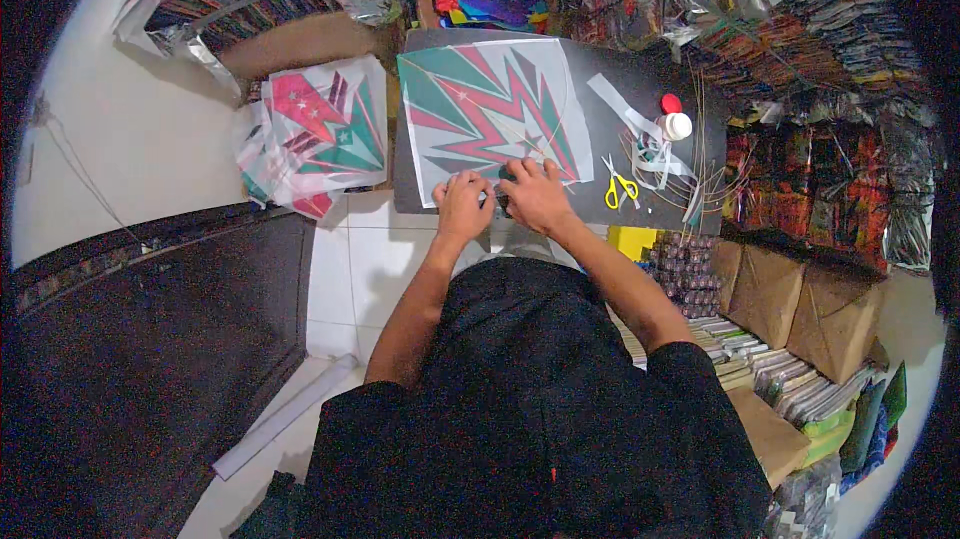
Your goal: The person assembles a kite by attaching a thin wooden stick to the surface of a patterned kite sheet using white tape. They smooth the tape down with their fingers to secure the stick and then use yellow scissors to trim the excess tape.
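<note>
A square kite sheet point(480, 89), white with green, pink-red and dark zigzag shapes, lies on a dark board point(590, 49). Thin light sticks seem to run across its right part. At its near edge my left hand point(465, 205) is closed, fingers curled on the sheet. Close beside it, my right hand point(537, 196) is closed too, bent over the near right part of the edge. What lies beneath the fingertips is hidden. Yellow-handled scissors point(622, 189) rest right of my right hand.
Right on the board are a white bottle point(676, 126), a red cap point(671, 103), paper strips point(612, 99) and thin sticks point(700, 149). More patterned sheets point(325, 129) lie at left. Packed bundles point(810, 179) and brown parcels point(765, 279) crowd the right; a dark panel point(180, 359) stands left.
</note>
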Tool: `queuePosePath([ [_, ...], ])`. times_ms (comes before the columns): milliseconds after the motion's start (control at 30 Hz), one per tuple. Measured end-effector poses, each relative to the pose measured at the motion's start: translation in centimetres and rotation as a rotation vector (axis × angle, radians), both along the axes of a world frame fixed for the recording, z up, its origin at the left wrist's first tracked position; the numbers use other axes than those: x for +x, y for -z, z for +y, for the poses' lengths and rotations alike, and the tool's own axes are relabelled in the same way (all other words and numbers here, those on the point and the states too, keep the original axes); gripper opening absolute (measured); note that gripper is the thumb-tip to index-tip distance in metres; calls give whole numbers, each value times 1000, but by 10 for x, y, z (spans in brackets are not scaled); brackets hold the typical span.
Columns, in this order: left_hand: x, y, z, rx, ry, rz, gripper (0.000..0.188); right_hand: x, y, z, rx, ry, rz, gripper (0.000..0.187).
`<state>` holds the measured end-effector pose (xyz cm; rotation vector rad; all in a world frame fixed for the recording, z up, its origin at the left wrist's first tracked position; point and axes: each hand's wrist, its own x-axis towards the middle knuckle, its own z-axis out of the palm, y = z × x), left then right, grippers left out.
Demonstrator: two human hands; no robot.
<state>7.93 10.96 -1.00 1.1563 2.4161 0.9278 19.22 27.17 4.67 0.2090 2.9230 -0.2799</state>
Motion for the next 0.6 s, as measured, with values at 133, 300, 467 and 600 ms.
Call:
queuePosePath([
  [133,-2,-1,-1,-18,15,-10,11,2,4,2,44,-50,35,43],
  [300,-2,1,0,-17,31,50,14,6,8,5,104,-65,96,44],
  [467,-3,-5,-1,-53,38,29,15,5,-2,9,-2,53,53,39],
  [600,-4,-9,-1,-56,47,-2,16,13,4,7,-79,73,148,33],
])
